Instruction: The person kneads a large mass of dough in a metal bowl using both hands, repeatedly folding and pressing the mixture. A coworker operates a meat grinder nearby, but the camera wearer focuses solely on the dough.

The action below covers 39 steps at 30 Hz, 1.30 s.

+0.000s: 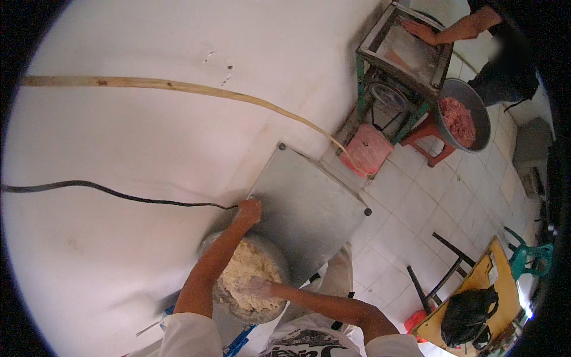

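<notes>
Bracing at twelve o'clock, the left hand (250, 211) clamps its grip on the metal plate's (309, 208) edge — the right hand (257, 288), fingers spread apart, presses the dough (247, 271) in the bowl (284, 265).

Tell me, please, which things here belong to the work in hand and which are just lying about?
In use:
left hand on metal panel
right hand in pale dough
metal bowl

Lying about:
black bag
red stool
green chair

White wall (148, 131), pale tiled floor (410, 196), red plastic stool (369, 149), yellow wooden table (476, 285) at right.
</notes>
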Motion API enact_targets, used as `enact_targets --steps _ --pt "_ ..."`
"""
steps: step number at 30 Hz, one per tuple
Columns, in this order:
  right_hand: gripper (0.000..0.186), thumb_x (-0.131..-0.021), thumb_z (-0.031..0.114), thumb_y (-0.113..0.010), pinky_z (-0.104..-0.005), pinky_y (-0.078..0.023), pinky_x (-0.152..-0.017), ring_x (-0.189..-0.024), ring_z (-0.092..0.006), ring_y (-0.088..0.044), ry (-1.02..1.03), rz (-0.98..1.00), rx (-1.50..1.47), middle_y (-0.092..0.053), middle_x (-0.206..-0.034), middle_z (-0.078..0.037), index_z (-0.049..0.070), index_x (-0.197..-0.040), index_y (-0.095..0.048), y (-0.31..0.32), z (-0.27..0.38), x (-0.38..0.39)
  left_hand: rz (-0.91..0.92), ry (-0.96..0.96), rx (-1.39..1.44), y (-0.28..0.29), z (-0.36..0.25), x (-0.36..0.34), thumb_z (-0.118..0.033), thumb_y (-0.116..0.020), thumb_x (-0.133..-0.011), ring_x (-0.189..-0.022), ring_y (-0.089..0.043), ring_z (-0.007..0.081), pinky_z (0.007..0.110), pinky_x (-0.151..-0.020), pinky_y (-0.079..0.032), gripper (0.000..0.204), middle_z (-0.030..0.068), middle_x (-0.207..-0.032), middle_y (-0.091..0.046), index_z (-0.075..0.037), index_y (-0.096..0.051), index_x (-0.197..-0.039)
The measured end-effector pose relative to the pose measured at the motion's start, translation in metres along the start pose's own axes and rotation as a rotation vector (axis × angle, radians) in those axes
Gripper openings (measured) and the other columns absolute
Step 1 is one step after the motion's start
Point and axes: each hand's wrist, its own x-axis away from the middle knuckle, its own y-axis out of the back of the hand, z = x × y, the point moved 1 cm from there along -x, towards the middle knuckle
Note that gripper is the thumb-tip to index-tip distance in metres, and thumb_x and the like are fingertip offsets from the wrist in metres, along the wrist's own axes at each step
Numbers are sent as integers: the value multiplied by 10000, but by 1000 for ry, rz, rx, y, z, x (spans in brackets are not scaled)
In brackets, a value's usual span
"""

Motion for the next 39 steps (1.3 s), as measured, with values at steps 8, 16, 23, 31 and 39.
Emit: enact_targets --steps 8,16,23,31,39 --pt "447 -1024 277 -400 -434 -369 -1092 -1258 -310 -514 -373 63 -557 -500 -1447 -137 169 -1453 -468 58 20 -9 -97 -119 50 -43 30 12 -283 -675 -820 -881 -700 347 475 -802 -563 259 167 -901 -710 -47 -718 -917" --pt "463 -1017 329 -427 -427 -405 -1065 -1224 -300 -540 -525 149 -701 -516 -1428 -128 143 -1439 -473 128 15 21 -584 42 953 132 45 218 -280 -703 -847 -745 -693 273 390 -690 -541 193 87 -830 -744 -102 -768 -880" --pt "487 -1011 375 -452 -421 -437 -1041 -1194 -290 -562 -611 277 -738 -530 -1412 -120 121 -1426 -478 211 40 2 -140 676 1266 -4 31 379 -372 -699 -837 -697 -679 331 444 -701 -519 410 212 -752 -698 29 -736 -914" --pt "521 -1000 430 -478 -417 -468 -1017 -1155 -290 -589 -1068 41 -1276 -558 -1382 -111 88 -1393 -504 232 73 -60 -485 990 1397 -177 -35 389 -408 -704 -790 -805 -675 384 477 -753 -524 426 227 -835 -681 3 -714 -900" --pt "637 -1000 524 -417 -427 -363 -1119 -1270 -340 -504 -1067 -140 -1810 -516 -1412 -181 17 -1377 -492 228 110 -134 -1012 887 1419 -128 -52 405 -185 -822 -667 -850 -665 316 474 -809 -519 394 131 -883 -681 -71 -672 -1014"
